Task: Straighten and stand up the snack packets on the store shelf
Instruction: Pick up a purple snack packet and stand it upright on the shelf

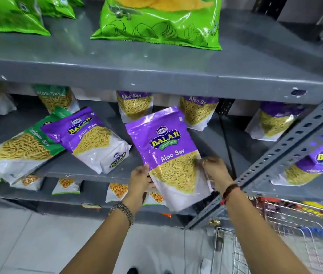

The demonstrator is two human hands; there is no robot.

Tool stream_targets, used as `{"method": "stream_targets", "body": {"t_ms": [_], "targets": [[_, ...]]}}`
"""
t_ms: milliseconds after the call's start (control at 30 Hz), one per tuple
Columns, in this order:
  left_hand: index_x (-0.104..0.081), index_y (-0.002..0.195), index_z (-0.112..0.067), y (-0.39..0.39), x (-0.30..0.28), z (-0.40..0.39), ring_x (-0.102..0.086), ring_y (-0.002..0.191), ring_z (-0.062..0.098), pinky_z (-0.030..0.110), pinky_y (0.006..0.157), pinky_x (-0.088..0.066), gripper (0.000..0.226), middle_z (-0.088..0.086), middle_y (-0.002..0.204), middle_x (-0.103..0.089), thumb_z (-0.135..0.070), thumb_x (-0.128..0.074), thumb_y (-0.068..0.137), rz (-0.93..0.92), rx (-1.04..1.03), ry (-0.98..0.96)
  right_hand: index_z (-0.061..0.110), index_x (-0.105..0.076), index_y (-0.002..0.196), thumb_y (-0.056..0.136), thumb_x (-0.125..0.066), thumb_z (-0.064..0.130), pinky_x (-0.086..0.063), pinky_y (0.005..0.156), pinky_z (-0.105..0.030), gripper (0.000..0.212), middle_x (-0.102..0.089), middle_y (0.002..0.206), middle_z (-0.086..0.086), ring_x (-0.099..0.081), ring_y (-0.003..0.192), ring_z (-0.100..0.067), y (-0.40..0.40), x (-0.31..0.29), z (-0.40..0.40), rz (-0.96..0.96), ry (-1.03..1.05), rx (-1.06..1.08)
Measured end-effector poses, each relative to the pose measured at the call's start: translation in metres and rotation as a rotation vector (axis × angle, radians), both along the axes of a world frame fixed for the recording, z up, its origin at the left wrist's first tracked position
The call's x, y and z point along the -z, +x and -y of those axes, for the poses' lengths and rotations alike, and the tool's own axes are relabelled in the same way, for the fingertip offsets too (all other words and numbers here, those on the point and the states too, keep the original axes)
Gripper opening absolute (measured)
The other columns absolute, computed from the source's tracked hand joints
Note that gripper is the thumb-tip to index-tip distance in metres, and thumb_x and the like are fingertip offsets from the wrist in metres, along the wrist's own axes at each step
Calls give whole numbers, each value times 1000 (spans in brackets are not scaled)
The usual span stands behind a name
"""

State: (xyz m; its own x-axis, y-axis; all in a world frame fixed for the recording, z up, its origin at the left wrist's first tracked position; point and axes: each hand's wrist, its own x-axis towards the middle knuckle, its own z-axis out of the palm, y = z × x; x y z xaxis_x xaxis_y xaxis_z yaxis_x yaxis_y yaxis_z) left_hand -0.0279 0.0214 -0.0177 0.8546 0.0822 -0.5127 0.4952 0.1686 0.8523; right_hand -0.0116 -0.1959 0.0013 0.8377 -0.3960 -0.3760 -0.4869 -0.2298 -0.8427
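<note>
A purple Balaji Aloo Sev packet (168,155) is held upright but tilted at the front edge of the middle grey shelf (89,171), gripped at its lower sides between the left hand (139,179) and the right hand (215,171), both closed on its edges. Left of the left hand, a second purple Aloo Sev packet (91,139) lies fallen over a green Ratlami Sev packet (24,149). Beyond the hands, more Aloo Sev packets (134,104) stand at the shelf's back, and a wire cart (287,234) sits below the right forearm.
</note>
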Motion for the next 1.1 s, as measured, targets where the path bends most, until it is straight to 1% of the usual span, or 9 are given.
{"method": "stream_targets", "body": {"t_ms": [67, 200, 333, 533, 667, 767, 900, 967, 1100], "targets": [[-53, 80, -15, -11, -9, -6, -64, 68, 27, 31, 51, -54, 16, 15, 84, -63, -28, -50, 91, 80, -14, 38, 15, -65, 54, 78, -59, 7, -43, 53, -20, 26, -58, 42, 10, -53, 53, -11, -32, -7, -5, 34, 109, 28], [-53, 81, -17, -34, -38, -15, -66, 52, 8, 21, 45, -52, 15, -4, 64, -71, -26, -47, 92, 247, 102, 32, 17, -63, 71, 85, -54, 10, -43, 66, -30, 18, -60, 63, -1, -53, 63, -16, -88, -31, -12, 100, 249, 64], [-50, 87, -13, -48, -62, -19, -59, 72, 25, 21, 52, -54, 12, 17, 87, -59, -22, -46, 93, 333, 202, 37, 18, -62, 75, 86, -55, 17, -39, 63, -30, 13, -57, 76, -11, -50, 73, -21, -127, -44, -11, 174, 303, 72], [-49, 84, -12, -58, -78, -16, -64, 70, 23, 24, 57, -55, 14, 19, 88, -61, -22, -44, 93, 371, 329, 25, 16, -59, 79, 88, -52, 14, -37, 57, -28, 11, -57, 73, -7, -50, 69, -19, -147, -52, -4, 213, 321, 66], [-49, 85, -11, -55, -71, -13, -67, 64, 13, 26, 60, -56, 15, 16, 85, -65, -23, -44, 93, 329, 344, 37, 8, -59, 85, 89, -52, 12, -38, 60, -29, 9, -58, 74, -8, -50, 71, -20, -143, -44, -2, 219, 319, 83], [-50, 85, -12, -45, -62, -11, -66, 76, 23, 27, 61, -57, 16, 17, 89, -65, -24, -44, 93, 290, 337, 53, 0, -56, 92, 90, -50, 9, -41, 67, -31, 12, -64, 79, -5, -54, 74, -20, -131, -34, -2, 233, 317, 73], [-49, 80, -15, -9, -66, 1, -64, 71, 17, 27, 64, -56, 17, 7, 82, -64, -20, -42, 94, 307, 306, 99, 14, -54, 77, 90, -49, 6, -43, 66, -27, 16, -65, 64, 7, -54, 65, -11, -92, -26, -2, 272, 261, 118], [-46, 75, -16, 14, -73, 11, -61, 66, 10, 22, 61, -56, 21, 3, 75, -59, -15, -41, 95, 344, 285, 101, 17, -53, 73, 90, -49, 5, -43, 61, -24, 20, -61, 66, 0, -53, 61, -10, -64, -23, 2, 300, 220, 146], [-39, 71, -17, 58, -80, 24, -53, 69, 10, 13, 58, -52, 26, 2, 74, -53, -8, -36, 95, 407, 263, 148, 19, -54, 73, 86, -54, 8, -43, 73, -31, 17, -63, 78, -8, -55, 76, -19, -10, -23, 7, 323, 59, 190]]}}
